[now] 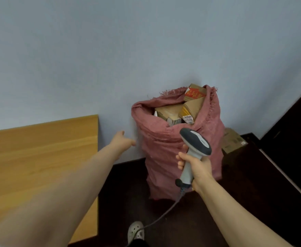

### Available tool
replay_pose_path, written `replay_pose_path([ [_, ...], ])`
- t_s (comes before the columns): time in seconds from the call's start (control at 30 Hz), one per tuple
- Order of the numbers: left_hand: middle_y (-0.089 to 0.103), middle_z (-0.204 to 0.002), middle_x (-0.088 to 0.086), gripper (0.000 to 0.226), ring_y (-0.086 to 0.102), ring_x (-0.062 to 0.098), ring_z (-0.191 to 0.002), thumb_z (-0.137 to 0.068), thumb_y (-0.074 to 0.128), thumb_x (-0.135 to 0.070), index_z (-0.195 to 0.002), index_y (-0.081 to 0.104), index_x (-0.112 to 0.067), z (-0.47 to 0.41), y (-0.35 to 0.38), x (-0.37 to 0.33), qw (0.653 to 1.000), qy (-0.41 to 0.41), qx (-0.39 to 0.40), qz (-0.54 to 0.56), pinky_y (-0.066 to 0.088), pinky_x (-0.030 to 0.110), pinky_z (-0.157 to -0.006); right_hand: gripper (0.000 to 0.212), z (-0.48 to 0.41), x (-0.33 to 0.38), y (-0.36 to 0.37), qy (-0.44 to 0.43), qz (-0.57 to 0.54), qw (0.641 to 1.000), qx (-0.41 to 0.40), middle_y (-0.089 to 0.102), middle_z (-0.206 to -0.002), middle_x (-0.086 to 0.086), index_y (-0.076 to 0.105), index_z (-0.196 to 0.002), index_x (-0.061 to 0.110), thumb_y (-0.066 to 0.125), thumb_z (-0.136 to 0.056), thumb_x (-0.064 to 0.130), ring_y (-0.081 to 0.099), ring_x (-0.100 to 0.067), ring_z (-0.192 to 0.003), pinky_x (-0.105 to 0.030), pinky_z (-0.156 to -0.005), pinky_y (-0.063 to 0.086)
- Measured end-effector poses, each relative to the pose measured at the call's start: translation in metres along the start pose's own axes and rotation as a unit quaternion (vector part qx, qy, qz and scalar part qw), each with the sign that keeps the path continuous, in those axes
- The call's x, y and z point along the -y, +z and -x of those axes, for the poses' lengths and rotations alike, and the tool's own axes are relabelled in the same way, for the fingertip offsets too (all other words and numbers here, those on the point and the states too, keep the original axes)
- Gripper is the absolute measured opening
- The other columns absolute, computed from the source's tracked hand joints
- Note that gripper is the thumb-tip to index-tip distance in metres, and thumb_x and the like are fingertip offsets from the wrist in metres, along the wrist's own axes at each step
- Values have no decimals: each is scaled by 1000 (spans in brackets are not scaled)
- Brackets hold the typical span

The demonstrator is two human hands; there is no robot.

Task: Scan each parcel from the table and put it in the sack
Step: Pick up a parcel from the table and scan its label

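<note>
A red woven sack (pixel 161 150) stands on the dark floor against the pale wall, its mouth open and filled with several brown cardboard parcels (pixel 180 109). My left hand (pixel 122 141) reaches out toward the sack's left side, empty, with its fingers loosely extended, just short of the fabric. My right hand (pixel 193 166) grips the handle of a grey and white barcode scanner (pixel 196 142) in front of the sack, its head pointing up toward the parcels. The scanner's cable (pixel 156 221) trails down to the floor.
A light wooden table (pixel 39 152) fills the left side, with no parcel showing on its visible part. A brown cardboard box (pixel 232 140) sits on the floor to the right of the sack. A dark ledge (pixel 288 132) runs along the right. My shoe (pixel 135 231) shows below.
</note>
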State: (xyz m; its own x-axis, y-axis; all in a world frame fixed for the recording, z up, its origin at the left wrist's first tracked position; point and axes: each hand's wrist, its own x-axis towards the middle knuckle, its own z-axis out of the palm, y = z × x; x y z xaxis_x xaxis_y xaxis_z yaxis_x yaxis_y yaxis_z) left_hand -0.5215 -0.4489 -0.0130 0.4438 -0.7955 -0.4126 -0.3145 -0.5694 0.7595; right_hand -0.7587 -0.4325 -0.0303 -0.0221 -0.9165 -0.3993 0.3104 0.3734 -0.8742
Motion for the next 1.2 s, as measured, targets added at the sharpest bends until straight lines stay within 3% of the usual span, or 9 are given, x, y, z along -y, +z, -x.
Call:
replay_pose_path([
  [0.17, 40, -147, 13, 79, 47, 31, -127, -84, 65, -17, -151, 25, -16, 51, -69, 64, 977, 35, -15, -212, 45, 37, -98, 20, 55, -53, 67, 64, 25, 994, 91, 66, -56, -7, 67, -94, 5, 65, -81, -10, 57, -11, -43, -21, -42, 48],
  [0.33, 31, -151, 11, 74, 44, 31, -127, -91, 59, -29, -152, 18, -30, 84, -164, 136, 942, 4, -72, -329, 47, 44, -95, 15, 113, -98, 161, 117, 46, 975, 182, 63, -56, -11, 63, -87, 4, 65, -82, -10, 55, -14, -41, -23, -41, 47],
  [0.53, 30, -152, 10, 68, 32, 30, -137, -95, 52, -28, -153, 17, -27, 125, -306, 240, 915, -41, -148, -372, 33, 46, -110, 7, 189, -167, 313, 156, 91, 937, 300, 62, -58, -11, 60, -90, 1, 65, -87, -3, 55, -19, -45, -28, -45, 48],
  [0.7, 35, -149, 9, 66, 36, 31, -134, -94, 51, -27, -152, 20, -23, 150, -425, 318, 910, -92, -195, -355, 35, 45, -108, 7, 260, -224, 435, 172, 130, 909, 356, 67, -62, -12, 65, -84, 0, 70, -86, 5, 64, -22, -51, -30, -50, 54],
  [0.87, 36, -147, 10, 65, 39, 31, -131, -94, 52, -27, -151, 22, -20, 133, -512, 371, 911, -127, -209, -331, 39, 44, -105, 16, 285, -250, 526, 148, 145, 907, 366, 70, -65, -10, 66, -93, 0, 73, -86, 13, 67, -20, -55, -29, -53, 56],
  [1.03, 37, -146, 9, 65, 40, 29, -131, -94, 53, -28, -151, 23, -20, 82, -572, 403, 912, -142, -212, -320, 41, 41, -102, 14, 267, -261, 609, 139, 144, 908, 367, 69, -61, -7, 65, -87, 3, 73, -85, 15, 65, -16, -51, -29, -51, 55],
  [1.2, 35, -148, 9, 65, 41, 28, -129, -93, 52, -25, -151, 23, -21, 32, -629, 423, 907, -161, -204, -331, 42, 39, -98, 15, 243, -276, 695, 199, 110, 904, 362, 68, -59, -7, 63, -85, 3, 75, -83, 13, 63, -15, -48, -26, -48, 54],
])
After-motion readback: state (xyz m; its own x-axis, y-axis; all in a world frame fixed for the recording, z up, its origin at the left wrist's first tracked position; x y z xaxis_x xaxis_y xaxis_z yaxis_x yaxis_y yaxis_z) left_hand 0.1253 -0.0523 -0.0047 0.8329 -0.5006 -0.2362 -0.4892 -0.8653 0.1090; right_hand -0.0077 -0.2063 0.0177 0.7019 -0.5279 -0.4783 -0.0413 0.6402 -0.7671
